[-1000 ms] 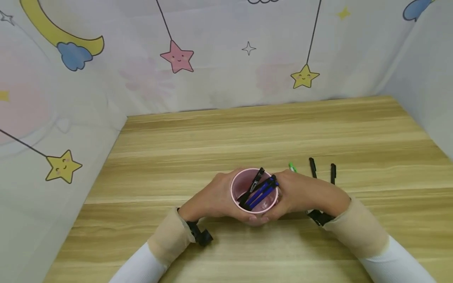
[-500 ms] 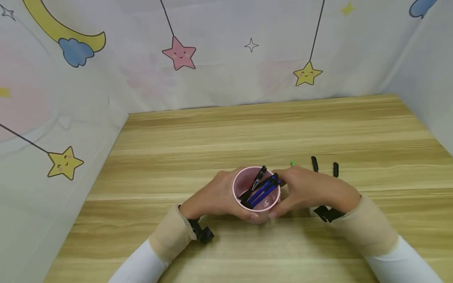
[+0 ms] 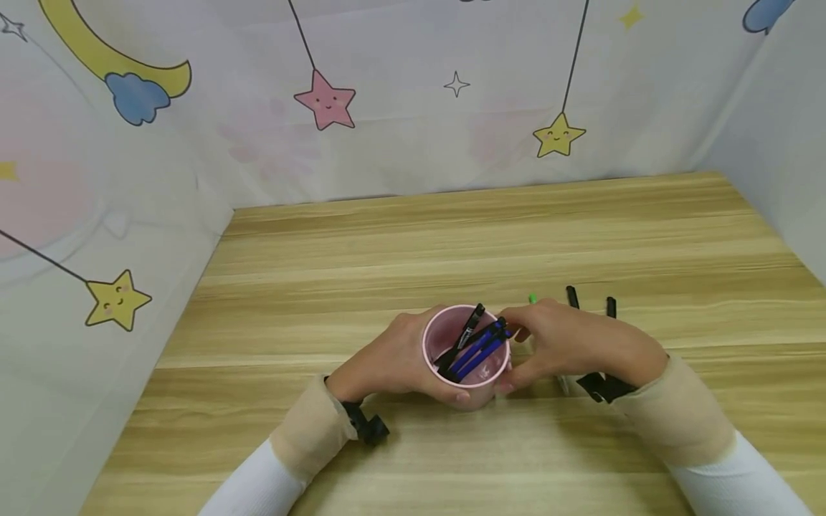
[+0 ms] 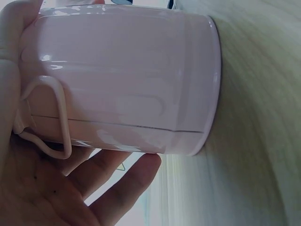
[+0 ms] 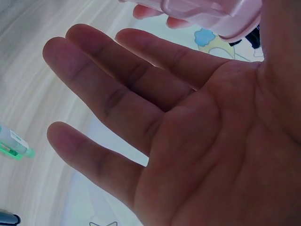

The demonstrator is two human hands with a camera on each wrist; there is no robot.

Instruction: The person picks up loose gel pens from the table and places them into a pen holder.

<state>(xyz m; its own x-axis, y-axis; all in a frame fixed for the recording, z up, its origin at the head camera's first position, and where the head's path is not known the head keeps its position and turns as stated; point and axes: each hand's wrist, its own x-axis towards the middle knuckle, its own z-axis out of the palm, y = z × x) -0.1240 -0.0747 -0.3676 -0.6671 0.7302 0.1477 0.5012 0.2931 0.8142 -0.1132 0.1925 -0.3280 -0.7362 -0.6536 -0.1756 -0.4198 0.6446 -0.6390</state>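
My left hand point(image 3: 400, 362) grips a pink cup point(image 4: 117, 70) from its left side, thumb across the front and fingers around the back. A small loop handle point(image 4: 63, 117) on the cup shows by the palm in the left wrist view. Inside the cup a black marker point(image 3: 469, 330) and blue pens point(image 3: 478, 355) lean toward the right rim. My right hand point(image 3: 561, 340) is at the cup's right side, its thumb and fingertips close to the wall. In the right wrist view its fingers are extended, with nothing in the palm.
Beyond the right hand lie two black pens point(image 3: 572, 297) point(image 3: 611, 307), partly hidden by the arm. A clear pen with green ends point(image 5: 14, 141) lies near them. The wooden table point(image 3: 323, 287) is bordered by a white patterned curtain point(image 3: 400, 143) at the back and left.
My right hand has loosened from the cup and shifted a little to the right, its thumb drawing away from the left thumb. The left hand and cup stay in place.
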